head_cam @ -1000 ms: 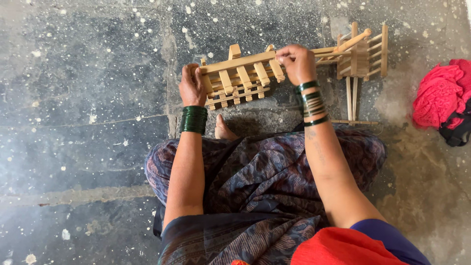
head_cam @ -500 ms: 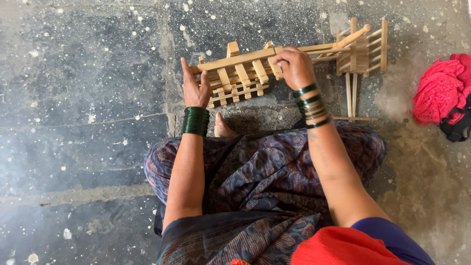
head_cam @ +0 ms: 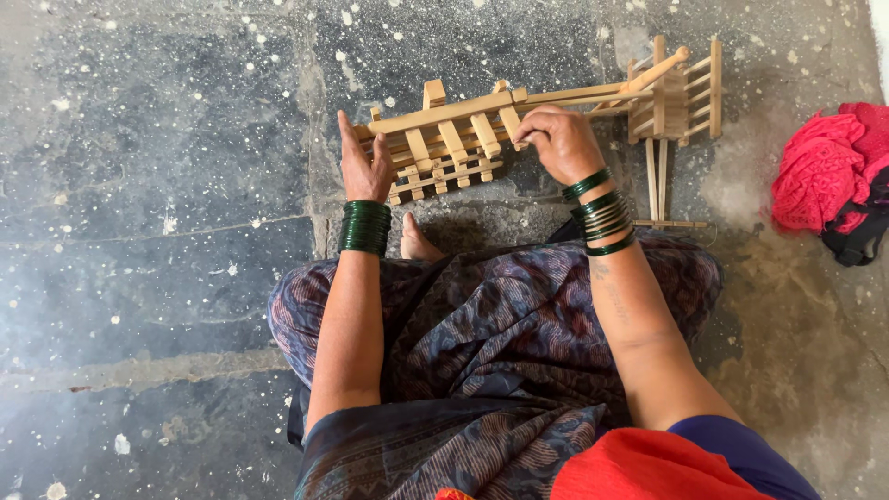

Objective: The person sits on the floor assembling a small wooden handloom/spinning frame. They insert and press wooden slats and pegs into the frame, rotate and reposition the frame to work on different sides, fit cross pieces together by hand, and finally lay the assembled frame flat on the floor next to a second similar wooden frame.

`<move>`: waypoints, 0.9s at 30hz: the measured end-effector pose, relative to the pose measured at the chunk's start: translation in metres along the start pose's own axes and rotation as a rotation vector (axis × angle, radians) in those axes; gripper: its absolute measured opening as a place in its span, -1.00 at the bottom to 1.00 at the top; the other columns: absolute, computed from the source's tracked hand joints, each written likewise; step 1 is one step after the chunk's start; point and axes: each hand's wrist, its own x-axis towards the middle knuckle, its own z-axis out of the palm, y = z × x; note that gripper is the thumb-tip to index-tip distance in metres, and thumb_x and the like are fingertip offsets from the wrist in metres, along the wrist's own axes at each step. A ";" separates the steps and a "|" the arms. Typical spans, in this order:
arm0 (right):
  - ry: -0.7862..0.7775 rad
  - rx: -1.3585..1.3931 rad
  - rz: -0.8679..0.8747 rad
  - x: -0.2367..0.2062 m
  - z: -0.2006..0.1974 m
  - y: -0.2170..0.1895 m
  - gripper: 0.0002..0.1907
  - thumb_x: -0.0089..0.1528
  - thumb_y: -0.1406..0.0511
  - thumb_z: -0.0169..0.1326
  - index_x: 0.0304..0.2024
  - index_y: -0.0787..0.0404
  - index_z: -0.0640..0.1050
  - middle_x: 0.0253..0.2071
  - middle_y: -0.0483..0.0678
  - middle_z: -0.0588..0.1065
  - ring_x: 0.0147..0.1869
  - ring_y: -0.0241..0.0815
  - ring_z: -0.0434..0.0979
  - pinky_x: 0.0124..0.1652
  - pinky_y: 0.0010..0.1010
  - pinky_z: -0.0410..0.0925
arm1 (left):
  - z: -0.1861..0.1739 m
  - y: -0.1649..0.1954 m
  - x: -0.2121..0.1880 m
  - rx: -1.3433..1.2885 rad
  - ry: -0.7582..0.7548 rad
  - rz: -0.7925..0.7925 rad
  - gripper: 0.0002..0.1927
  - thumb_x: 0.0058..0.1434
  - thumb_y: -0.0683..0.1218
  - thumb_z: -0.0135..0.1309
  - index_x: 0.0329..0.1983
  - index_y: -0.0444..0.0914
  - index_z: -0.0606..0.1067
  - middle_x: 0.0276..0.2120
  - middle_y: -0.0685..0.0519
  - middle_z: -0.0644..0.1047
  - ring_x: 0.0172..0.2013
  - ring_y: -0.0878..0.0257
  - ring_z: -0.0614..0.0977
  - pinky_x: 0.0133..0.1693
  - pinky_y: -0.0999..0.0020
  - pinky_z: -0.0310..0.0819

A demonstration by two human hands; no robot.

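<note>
Wooden frame [head_cam: 454, 139] on stone floor [head_cam: 167, 185], just ahead of crossed legs. Left hand [head_cam: 363, 167] flat and open against frame's left end, gripping nothing. Right hand [head_cam: 556, 139] closed on a slat at right end. Spoked reel [head_cam: 681, 93] joined by rods; assembly looks mostly together, still being adjusted. Red cloth [head_cam: 820, 181] well apart.

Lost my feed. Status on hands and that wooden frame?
Left hand open, flat against slatted wooden frame. Right hand grips its other end. Red cloth bundle lies apart.
</note>
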 end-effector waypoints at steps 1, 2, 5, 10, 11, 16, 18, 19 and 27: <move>0.024 -0.040 -0.011 -0.001 0.001 0.003 -0.82 0.23 0.52 0.08 -0.34 0.20 0.64 -0.24 -0.06 0.62 -0.22 -0.21 0.63 -0.16 -0.41 0.50 | 0.000 -0.001 0.001 -0.012 -0.005 -0.014 -0.20 0.41 -0.03 -0.01 0.54 -0.29 -0.14 0.19 -0.37 0.45 0.10 -0.07 0.60 0.12 0.12 0.52; 0.047 -0.079 -0.022 -0.002 0.002 0.005 -0.84 0.23 0.51 0.10 -0.35 0.20 0.64 -0.25 -0.05 0.62 -0.21 -0.20 0.62 -0.16 -0.40 0.49 | 0.001 -0.001 0.000 -0.023 -0.011 -0.029 -0.20 0.41 -0.03 -0.02 0.54 -0.29 -0.15 0.19 -0.37 0.44 0.09 -0.06 0.61 0.11 0.13 0.52; 0.049 -0.018 -0.034 -0.005 0.017 0.011 -0.76 0.29 0.52 0.04 -0.34 0.14 0.64 -0.22 -0.09 0.63 -0.24 -0.27 0.62 -0.21 -0.49 0.51 | 0.000 -0.002 0.001 -0.021 0.008 0.029 -0.19 0.39 -0.04 0.01 0.53 -0.30 -0.14 0.22 -0.40 0.41 0.06 -0.07 0.62 0.09 0.12 0.54; 0.130 -0.036 0.012 -0.008 0.024 0.018 -0.79 0.31 0.48 0.07 -0.34 0.13 0.64 -0.23 -0.10 0.63 -0.26 -0.30 0.62 -0.26 -0.53 0.49 | 0.001 0.000 0.001 0.004 0.004 0.009 -0.19 0.40 -0.05 0.02 0.53 -0.30 -0.13 0.19 -0.38 0.43 0.05 -0.05 0.63 0.08 0.12 0.55; 0.156 -0.051 0.030 -0.010 0.024 0.018 -0.82 0.31 0.46 0.10 -0.35 0.13 0.64 -0.25 -0.10 0.63 -0.27 -0.30 0.62 -0.27 -0.53 0.48 | 0.000 0.001 0.001 0.011 -0.003 -0.023 -0.19 0.39 -0.05 0.02 0.54 -0.30 -0.13 0.17 -0.36 0.46 0.04 -0.04 0.63 0.08 0.13 0.56; 0.191 -0.055 0.058 -0.018 0.018 0.016 -0.80 0.32 0.48 0.09 -0.33 0.12 0.64 -0.21 -0.11 0.63 -0.27 -0.35 0.59 -0.29 -0.56 0.46 | -0.002 0.004 0.002 0.006 -0.044 -0.069 -0.19 0.39 -0.06 -0.01 0.54 -0.31 -0.16 0.10 -0.31 0.52 0.03 -0.02 0.64 0.07 0.14 0.56; 0.184 -0.026 0.107 -0.020 0.016 0.014 -0.80 0.32 0.47 0.11 -0.33 0.10 0.65 -0.21 -0.12 0.63 -0.29 -0.36 0.56 -0.34 -0.57 0.43 | -0.002 0.004 0.002 0.019 -0.047 -0.073 -0.19 0.39 -0.06 -0.01 0.53 -0.31 -0.17 0.12 -0.32 0.50 0.04 -0.03 0.63 0.07 0.14 0.55; 0.178 -0.004 0.113 -0.021 0.016 0.011 -0.81 0.31 0.47 0.12 -0.31 0.09 0.65 -0.20 -0.12 0.63 -0.30 -0.35 0.55 -0.34 -0.57 0.42 | -0.002 0.003 0.002 0.029 -0.047 -0.072 -0.19 0.40 -0.06 -0.01 0.53 -0.31 -0.17 0.13 -0.32 0.49 0.04 -0.03 0.63 0.07 0.14 0.55; 0.243 0.043 -0.048 -0.030 0.050 -0.020 -0.86 0.29 0.47 0.14 -0.22 0.11 0.63 -0.19 -0.12 0.60 -0.23 -0.33 0.56 -0.23 -0.57 0.45 | -0.002 0.001 0.002 0.005 -0.017 -0.014 -0.20 0.40 -0.06 0.02 0.53 -0.34 -0.13 0.17 -0.37 0.45 0.09 -0.07 0.59 0.10 0.12 0.52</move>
